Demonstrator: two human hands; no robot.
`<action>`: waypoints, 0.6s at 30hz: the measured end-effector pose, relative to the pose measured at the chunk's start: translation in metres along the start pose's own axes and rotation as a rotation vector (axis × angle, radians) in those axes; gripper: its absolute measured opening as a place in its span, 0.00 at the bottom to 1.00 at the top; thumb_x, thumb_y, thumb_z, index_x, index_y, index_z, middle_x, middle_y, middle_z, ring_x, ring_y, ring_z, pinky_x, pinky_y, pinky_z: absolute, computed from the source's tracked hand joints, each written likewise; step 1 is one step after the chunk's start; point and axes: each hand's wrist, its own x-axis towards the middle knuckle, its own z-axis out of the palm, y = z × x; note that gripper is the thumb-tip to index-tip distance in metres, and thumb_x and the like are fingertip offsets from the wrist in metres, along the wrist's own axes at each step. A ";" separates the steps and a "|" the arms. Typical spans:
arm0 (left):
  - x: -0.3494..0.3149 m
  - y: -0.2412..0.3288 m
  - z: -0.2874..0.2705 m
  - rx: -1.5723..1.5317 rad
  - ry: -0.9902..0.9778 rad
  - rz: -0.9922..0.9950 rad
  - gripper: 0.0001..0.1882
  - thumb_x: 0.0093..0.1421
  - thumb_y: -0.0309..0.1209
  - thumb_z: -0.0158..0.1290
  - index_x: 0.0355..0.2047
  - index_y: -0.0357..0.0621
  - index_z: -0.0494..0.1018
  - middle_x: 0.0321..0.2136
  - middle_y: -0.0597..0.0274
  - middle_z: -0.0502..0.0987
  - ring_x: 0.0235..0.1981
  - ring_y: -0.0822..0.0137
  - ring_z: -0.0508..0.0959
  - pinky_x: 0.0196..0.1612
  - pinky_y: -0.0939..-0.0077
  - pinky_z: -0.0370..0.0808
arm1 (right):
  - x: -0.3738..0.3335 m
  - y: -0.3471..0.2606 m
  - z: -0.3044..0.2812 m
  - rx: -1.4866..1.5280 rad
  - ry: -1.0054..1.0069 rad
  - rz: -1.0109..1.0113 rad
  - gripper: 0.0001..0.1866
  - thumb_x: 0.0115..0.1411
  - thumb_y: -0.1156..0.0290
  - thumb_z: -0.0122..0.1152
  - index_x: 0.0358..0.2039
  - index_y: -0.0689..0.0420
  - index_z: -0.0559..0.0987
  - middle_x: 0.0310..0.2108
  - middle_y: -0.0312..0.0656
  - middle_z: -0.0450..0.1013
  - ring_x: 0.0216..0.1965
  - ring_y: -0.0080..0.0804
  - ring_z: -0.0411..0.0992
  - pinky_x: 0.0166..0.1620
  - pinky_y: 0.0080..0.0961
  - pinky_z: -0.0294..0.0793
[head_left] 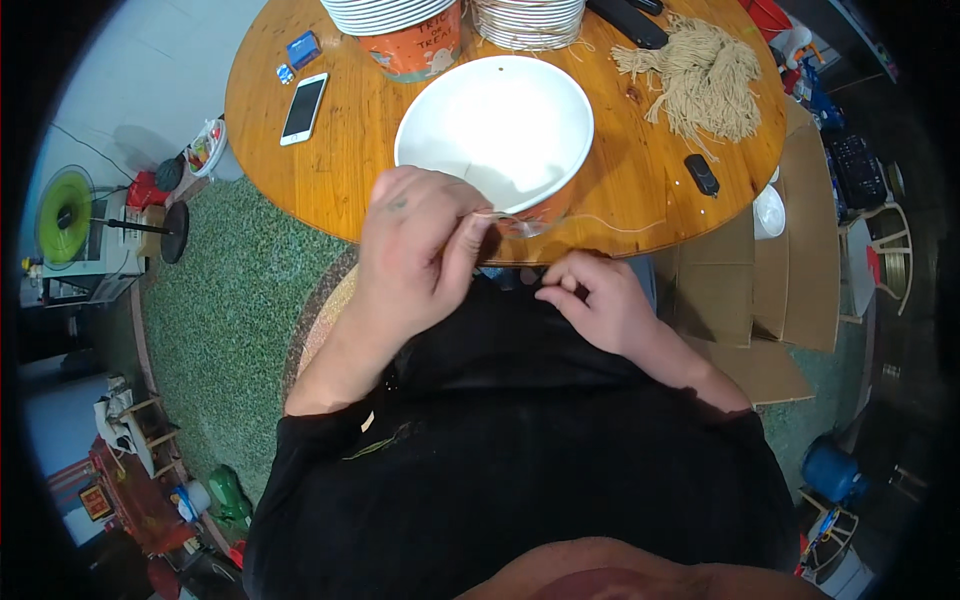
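A white-lined bucket [495, 120] with an orange outside stands near the table's front edge, its open mouth toward me. My left hand [420, 240] is at the bucket's near left rim. Its thumb and forefinger pinch a thin beige cord [615, 227], which trails to the right in front of the bucket and over the table. Just below the table edge, my right hand [600, 300] is closed with its fingers curled toward the thumb. Whatever it holds, if anything, is too small and hidden to make out.
On the wooden table [350, 190] are an orange bucket stack [410, 45], a white stack [530, 25], a beige cord bundle [705, 80], a small black device [702, 175], a phone [305, 108] and a blue box [303, 49]. Cardboard [715, 300] lies right; a fan [65, 215] stands left.
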 end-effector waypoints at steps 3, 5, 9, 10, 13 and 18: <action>0.000 -0.016 -0.018 0.002 -0.119 0.074 0.02 0.59 0.26 0.59 0.31 0.43 0.76 0.29 0.60 0.80 0.33 0.55 0.79 0.45 0.61 0.68 | 0.004 -0.002 -0.005 -0.085 0.191 -0.191 0.16 0.55 0.75 0.75 0.41 0.57 0.78 0.27 0.40 0.73 0.26 0.34 0.72 0.31 0.29 0.72; 0.001 -0.028 -0.026 0.007 -0.125 0.077 0.02 0.59 0.26 0.59 0.31 0.43 0.76 0.30 0.59 0.80 0.34 0.56 0.79 0.47 0.61 0.68 | 0.005 0.001 -0.008 -0.079 0.385 -0.220 0.23 0.52 0.80 0.77 0.47 0.59 0.77 0.47 0.42 0.74 0.31 0.24 0.71 0.30 0.18 0.69; 0.008 -0.040 -0.052 0.147 -0.166 0.066 0.02 0.58 0.25 0.60 0.32 0.42 0.78 0.35 0.59 0.81 0.44 0.57 0.81 0.61 0.56 0.66 | 0.026 0.007 -0.025 -0.307 0.364 -0.064 0.24 0.57 0.77 0.72 0.54 0.59 0.77 0.54 0.48 0.73 0.32 0.33 0.74 0.38 0.26 0.77; 0.004 -0.047 -0.055 0.139 -0.154 0.050 0.02 0.59 0.25 0.60 0.33 0.42 0.78 0.36 0.60 0.82 0.46 0.58 0.82 0.62 0.55 0.66 | 0.029 0.009 -0.031 -0.362 0.328 0.021 0.20 0.58 0.74 0.71 0.51 0.59 0.79 0.52 0.50 0.74 0.34 0.40 0.77 0.40 0.31 0.79; 0.002 -0.060 -0.066 0.154 -0.151 -0.010 0.02 0.59 0.24 0.60 0.34 0.42 0.79 0.38 0.60 0.83 0.51 0.58 0.82 0.63 0.54 0.67 | 0.025 0.031 -0.043 -0.428 0.217 -0.078 0.11 0.59 0.75 0.69 0.42 0.60 0.81 0.44 0.47 0.76 0.38 0.48 0.77 0.42 0.35 0.78; 0.005 -0.067 -0.071 0.215 -0.112 0.004 0.04 0.58 0.22 0.62 0.34 0.40 0.79 0.40 0.59 0.84 0.53 0.55 0.81 0.59 0.60 0.72 | 0.031 0.009 -0.045 -0.557 0.055 -0.044 0.04 0.61 0.74 0.64 0.36 0.58 0.79 0.37 0.44 0.74 0.39 0.51 0.76 0.41 0.40 0.77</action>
